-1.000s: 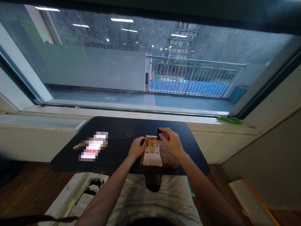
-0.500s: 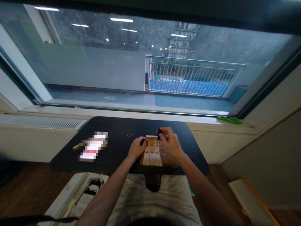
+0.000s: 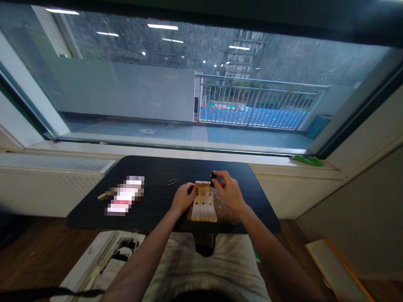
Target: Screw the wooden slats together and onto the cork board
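Note:
A light wooden piece, made of several slats side by side with rows of dark holes, lies on the dark table near its front edge. My left hand grips its left side, thumb against the edge. In my right hand is a small screwdriver with a black handle, pinched near the top and held nearly upright. Its shaft points down at a hole in the right slat; how deep the tip sits cannot be made out. Under the right hand, a brown, shiny wrapped block touches the wood.
Several small screws lie left of the wooden piece on the black table. Farther left are a blurred-out flat item and a wooden stick. A window sill borders the far side, with a green cloth-like thing on it.

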Action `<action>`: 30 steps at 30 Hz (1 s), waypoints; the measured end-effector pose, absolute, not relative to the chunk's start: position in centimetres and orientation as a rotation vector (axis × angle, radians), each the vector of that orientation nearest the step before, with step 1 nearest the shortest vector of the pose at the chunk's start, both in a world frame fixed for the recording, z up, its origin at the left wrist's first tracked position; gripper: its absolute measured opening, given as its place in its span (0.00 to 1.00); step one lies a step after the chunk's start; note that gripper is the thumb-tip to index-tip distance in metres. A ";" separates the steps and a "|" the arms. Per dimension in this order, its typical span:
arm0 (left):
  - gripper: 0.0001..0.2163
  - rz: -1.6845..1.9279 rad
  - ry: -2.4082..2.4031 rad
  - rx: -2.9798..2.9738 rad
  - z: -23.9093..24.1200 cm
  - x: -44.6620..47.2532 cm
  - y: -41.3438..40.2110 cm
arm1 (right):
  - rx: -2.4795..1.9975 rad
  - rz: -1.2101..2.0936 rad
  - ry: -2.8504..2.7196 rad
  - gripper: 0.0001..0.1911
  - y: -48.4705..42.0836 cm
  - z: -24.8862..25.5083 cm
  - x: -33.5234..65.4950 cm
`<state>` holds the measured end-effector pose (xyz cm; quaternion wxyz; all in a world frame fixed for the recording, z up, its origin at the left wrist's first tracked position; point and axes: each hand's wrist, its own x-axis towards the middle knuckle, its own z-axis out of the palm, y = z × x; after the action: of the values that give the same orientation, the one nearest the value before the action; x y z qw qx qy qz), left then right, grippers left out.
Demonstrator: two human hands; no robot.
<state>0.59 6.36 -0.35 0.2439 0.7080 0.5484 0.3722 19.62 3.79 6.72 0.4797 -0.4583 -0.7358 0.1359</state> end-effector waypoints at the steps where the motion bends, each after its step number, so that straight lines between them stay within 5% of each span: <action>1: 0.11 1.017 1.494 1.933 -0.3 0.6 6.3 | -1.120 0.326 -1.795 0.13 3.8 6.7 19.6; 30: 0.10 1.003 1.519 1.924 -0.3 0.6 6.3 | -1.117 0.237 -1.821 0.12 4.0 7.2 19.7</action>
<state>0.63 6.32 -0.30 0.2442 0.7044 0.5562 0.3671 19.73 3.97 7.17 0.4759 -0.4572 -0.7450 0.0971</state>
